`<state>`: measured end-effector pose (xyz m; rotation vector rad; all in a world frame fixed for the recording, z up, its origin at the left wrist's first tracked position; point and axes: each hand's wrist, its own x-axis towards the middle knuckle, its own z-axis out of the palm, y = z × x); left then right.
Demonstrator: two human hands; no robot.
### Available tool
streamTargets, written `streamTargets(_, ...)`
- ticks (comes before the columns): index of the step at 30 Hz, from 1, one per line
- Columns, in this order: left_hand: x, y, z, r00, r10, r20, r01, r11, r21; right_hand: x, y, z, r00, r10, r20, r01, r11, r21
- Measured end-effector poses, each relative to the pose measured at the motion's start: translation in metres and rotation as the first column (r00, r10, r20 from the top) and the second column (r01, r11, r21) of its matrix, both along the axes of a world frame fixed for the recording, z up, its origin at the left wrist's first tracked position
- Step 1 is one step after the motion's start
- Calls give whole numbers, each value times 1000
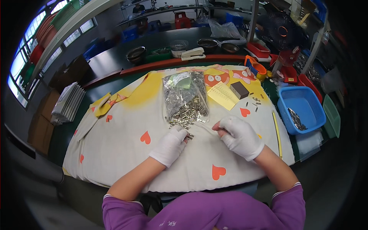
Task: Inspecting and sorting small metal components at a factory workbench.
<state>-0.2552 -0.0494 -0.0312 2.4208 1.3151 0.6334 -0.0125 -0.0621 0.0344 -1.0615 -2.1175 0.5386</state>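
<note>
A loose heap of small silvery metal parts lies near the middle of the surface, spilling from the mouth of a clear plastic bag that holds many more of them. The left hand, in a white cloth glove, rests at the near edge of the heap with its fingers curled down onto a few parts; whether it grips one cannot be told. The right hand, gloved the same way, sits just right of the heap, fingers bent inward in a loose fist, its fingertips pinched together on something too small to make out. Everything lies on a white cloth with red hearts and a yellow band. Beyond the bag lie a yellow paper sheet and a small dark block. To the right stands a blue plastic basket with metal pieces inside.
</note>
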Motion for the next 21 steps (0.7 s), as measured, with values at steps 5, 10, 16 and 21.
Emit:
streamTargets(5,3,22,2,986,155,66,-167,959,228,-72,83,-44,932,-8,362,-56,985,165)
streamTargets(10,-11,23,-5,941,338,-17,-315,895,317,-99,127,-60,948,-5,318,-66,975,211)
streamTargets(16,-3,24,-12,920,392,6,-377,881,286,-85,128,-54,928,237,287,-257,966,36)
streamTargets(21,-6,23,-6,973,231,27,-232,955,184,-69,102,-66,934,347,85,-354,932,78)
